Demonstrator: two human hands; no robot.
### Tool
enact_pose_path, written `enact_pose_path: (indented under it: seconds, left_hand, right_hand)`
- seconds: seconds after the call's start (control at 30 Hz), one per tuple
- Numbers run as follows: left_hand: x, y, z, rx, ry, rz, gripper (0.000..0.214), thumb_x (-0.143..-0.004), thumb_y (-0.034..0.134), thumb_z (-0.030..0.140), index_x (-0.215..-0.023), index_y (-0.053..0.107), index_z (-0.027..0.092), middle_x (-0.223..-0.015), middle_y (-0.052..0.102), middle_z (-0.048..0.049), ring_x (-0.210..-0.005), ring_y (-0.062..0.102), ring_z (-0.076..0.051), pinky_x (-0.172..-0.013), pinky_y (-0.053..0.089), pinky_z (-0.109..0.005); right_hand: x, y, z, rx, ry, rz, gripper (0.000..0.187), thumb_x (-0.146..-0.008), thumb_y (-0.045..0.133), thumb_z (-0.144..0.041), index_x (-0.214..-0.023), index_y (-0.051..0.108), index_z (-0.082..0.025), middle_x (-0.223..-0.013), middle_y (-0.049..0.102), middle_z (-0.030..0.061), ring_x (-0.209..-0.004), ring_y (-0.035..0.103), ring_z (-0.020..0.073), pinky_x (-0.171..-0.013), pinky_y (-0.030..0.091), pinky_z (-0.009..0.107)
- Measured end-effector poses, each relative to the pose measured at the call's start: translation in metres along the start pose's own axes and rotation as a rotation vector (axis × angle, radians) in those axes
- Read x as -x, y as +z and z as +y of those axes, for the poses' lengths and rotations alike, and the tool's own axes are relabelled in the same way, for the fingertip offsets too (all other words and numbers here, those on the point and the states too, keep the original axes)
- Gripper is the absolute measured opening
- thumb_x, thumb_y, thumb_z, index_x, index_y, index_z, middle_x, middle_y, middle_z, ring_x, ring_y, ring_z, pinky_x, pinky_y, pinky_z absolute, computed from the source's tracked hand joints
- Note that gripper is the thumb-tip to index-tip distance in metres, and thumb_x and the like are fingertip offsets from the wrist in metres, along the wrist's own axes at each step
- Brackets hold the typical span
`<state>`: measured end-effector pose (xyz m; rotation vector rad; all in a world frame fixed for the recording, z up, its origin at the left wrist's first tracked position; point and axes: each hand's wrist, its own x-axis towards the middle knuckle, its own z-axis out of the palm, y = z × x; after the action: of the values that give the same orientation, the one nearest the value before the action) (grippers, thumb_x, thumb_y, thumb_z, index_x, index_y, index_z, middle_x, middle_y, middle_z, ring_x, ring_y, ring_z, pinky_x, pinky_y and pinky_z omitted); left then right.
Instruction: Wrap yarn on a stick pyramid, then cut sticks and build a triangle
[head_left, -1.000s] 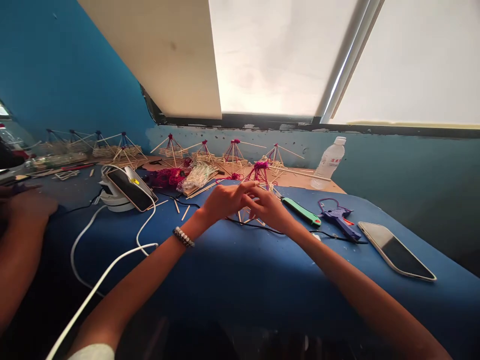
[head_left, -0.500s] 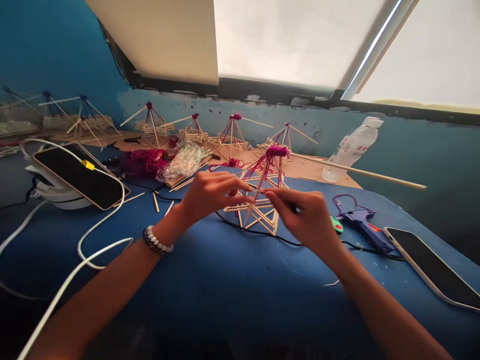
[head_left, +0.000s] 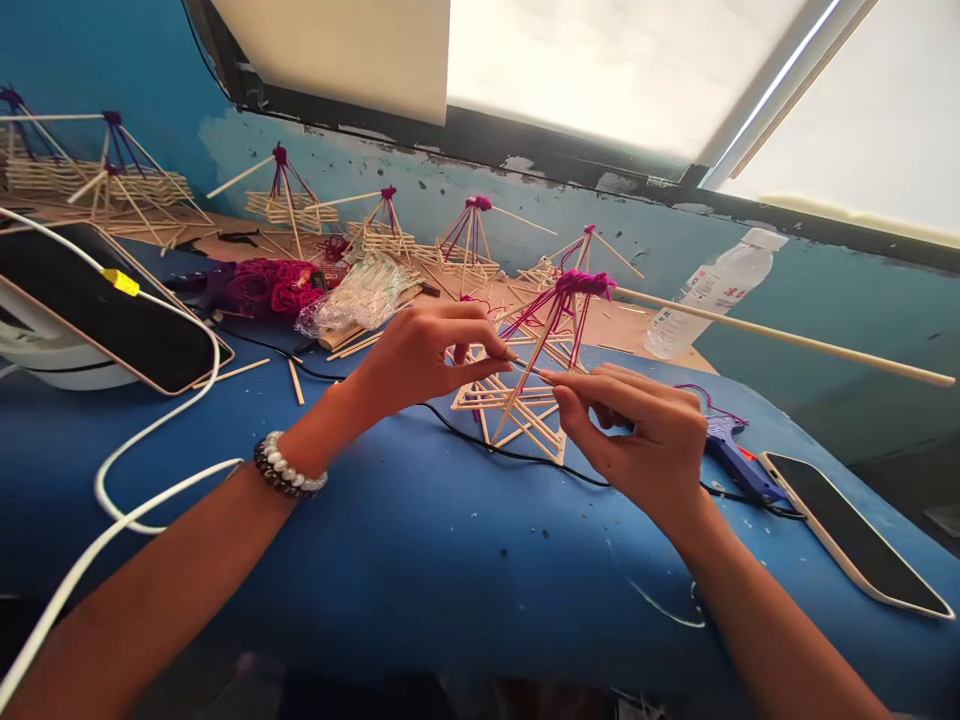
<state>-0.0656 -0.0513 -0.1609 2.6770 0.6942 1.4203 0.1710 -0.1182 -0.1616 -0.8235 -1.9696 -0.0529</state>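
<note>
Left grip (head_left: 442, 360) and right grip (head_left: 637, 430) pinched on strand (head_left: 529, 369), axis left-right; frame (head_left: 553, 318) just beyond, toward far edge of surface (head_left: 450, 560).

a single head-worn camera looks forward and down from above and behind the left hand (head_left: 439, 358) and right hand (head_left: 641, 430), close enough to take in both forearms (head_left: 214, 555), with the tabletop (head_left: 450, 570) under the hands and the wall (head_left: 847, 290) and bright window (head_left: 585, 75) beyond them.

bottle (head_left: 720, 284) | red print (head_left: 730, 292) on its side, perhaps characters | too small to read | legible text: none
</note>
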Motion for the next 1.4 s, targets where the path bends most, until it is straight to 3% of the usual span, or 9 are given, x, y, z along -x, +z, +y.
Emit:
enact_pose_path:
  seconds: [0.37,0.53,0.67,0.8,0.9,0.97,1.07,1.2,1.4]
  left_hand:
    - [0.002,0.001,0.009,-0.330,0.204,-0.068,0.026,-0.102,0.060,0.031,-0.082,0.075,0.023,-0.081,0.075,0.0027,-0.068,0.069,-0.009,-0.056,0.042,-0.022]
    - [-0.001,-0.005,0.012,-0.407,0.243,-0.107,0.024,-0.102,0.059,0.028,-0.084,0.075,0.023,-0.080,0.075,0.0033,-0.068,0.068,-0.008,-0.054,0.037,-0.022]
    - [-0.002,-0.009,0.014,-0.348,0.236,-0.146,0.022,-0.103,0.062,0.033,-0.088,0.076,0.025,-0.084,0.075,0.0028,-0.069,0.067,-0.008,-0.056,0.038,-0.024]
    - [-0.002,-0.014,0.009,-0.242,0.115,-0.091,0.029,-0.102,0.061,0.048,-0.093,0.076,0.025,-0.090,0.075,-0.0007,-0.070,0.066,-0.010,-0.062,0.044,-0.027]
    - [-0.001,-0.016,0.000,-0.248,-0.024,0.052,0.036,-0.107,0.050,0.040,-0.090,0.075,0.021,-0.085,0.072,-0.0025,-0.065,0.060,-0.011,-0.064,0.045,-0.030]
    - [0.000,-0.014,-0.008,-0.317,-0.084,0.088,0.029,-0.105,0.052,0.031,-0.090,0.074,0.020,-0.083,0.071,-0.0016,-0.061,0.056,-0.011,-0.063,0.043,-0.031]
    - [0.003,-0.010,-0.019,-0.391,-0.163,0.011,0.015,-0.098,0.060,0.026,-0.100,0.075,0.021,-0.089,0.073,-0.0016,-0.066,0.060,-0.013,-0.067,0.044,-0.032]
    - [0.006,-0.007,-0.025,-0.383,-0.266,-0.091,0.018,-0.096,0.059,0.027,-0.102,0.076,0.023,-0.095,0.076,-0.0040,-0.081,0.067,-0.018,-0.074,0.047,-0.033]
    - [0.008,-0.006,-0.025,-0.404,-0.343,-0.211,0.025,-0.096,0.055,0.031,-0.103,0.078,0.021,-0.098,0.078,-0.0039,-0.083,0.068,-0.017,-0.074,0.045,-0.030]
  right_hand:
    - [0.005,0.006,0.000,-0.008,-0.047,-0.080,0.013,-0.100,0.068,-0.023,-0.108,0.079,-0.023,-0.068,0.069,-0.0030,-0.054,0.053,0.0081,-0.056,0.045,0.023]
    - [0.003,0.001,0.006,0.234,-0.218,-0.179,0.015,-0.103,0.062,-0.019,-0.104,0.077,-0.020,-0.072,0.069,-0.0025,-0.054,0.051,0.0067,-0.052,0.036,0.024]
    - [0.001,-0.002,0.005,0.329,-0.245,-0.209,0.012,-0.100,0.063,-0.016,-0.092,0.072,-0.018,-0.071,0.068,-0.0031,-0.056,0.054,0.0076,-0.054,0.037,0.024]
    - [0.003,-0.007,0.002,0.249,-0.190,-0.176,0.020,-0.095,0.064,-0.011,-0.078,0.060,-0.020,-0.066,0.062,-0.0048,-0.056,0.051,0.0074,-0.055,0.039,0.022]
    - [0.007,-0.010,0.003,0.207,-0.237,-0.188,0.026,-0.091,0.066,-0.008,-0.073,0.051,-0.021,-0.063,0.057,-0.0056,-0.054,0.047,0.0074,-0.053,0.038,0.021]
    - [0.010,-0.010,0.005,0.217,-0.297,-0.208,0.027,-0.089,0.066,-0.007,-0.074,0.050,-0.021,-0.063,0.057,-0.0059,-0.054,0.047,0.0075,-0.053,0.038,0.021]
    - [0.013,-0.006,0.006,0.248,-0.340,-0.194,0.026,-0.088,0.067,-0.005,-0.077,0.051,-0.021,-0.064,0.059,-0.0058,-0.055,0.050,0.0077,-0.054,0.039,0.021]
    - [0.015,-0.001,0.008,0.328,-0.353,-0.194,0.025,-0.088,0.069,-0.006,-0.076,0.053,-0.021,-0.065,0.062,-0.0055,-0.054,0.051,0.0073,-0.054,0.039,0.021]
    - [0.015,-0.001,0.008,0.439,-0.373,-0.158,0.023,-0.087,0.070,-0.007,-0.074,0.056,-0.020,-0.066,0.065,-0.0053,-0.054,0.052,0.0071,-0.052,0.036,0.023]
